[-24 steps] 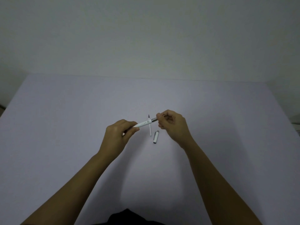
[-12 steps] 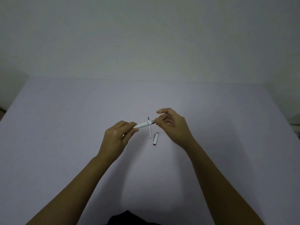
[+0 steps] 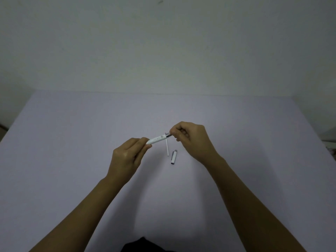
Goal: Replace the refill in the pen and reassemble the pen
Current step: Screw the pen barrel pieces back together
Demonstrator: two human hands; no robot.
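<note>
A white pen barrel (image 3: 157, 139) is held above the table, slanting up to the right. My left hand (image 3: 127, 157) pinches its lower left end. My right hand (image 3: 190, 139) has its fingertips closed around the dark silver grip section (image 3: 169, 136) at the barrel's right end. A thin white refill (image 3: 167, 148) lies on the table just below the barrel, pointing away from me. Beside it on the right lies the white pen cap (image 3: 174, 157) with a silver clip.
The pale lilac table (image 3: 72, 142) fills the lower view, its far edge meeting a plain wall. The table's right edge (image 3: 312, 124) slants down the right side. A dark piece of clothing (image 3: 143, 245) shows at the bottom centre.
My right hand's fingers, spread half a second ago, have closed again around the grip section. The pen stays between both hands; refill and cap have not moved.
</note>
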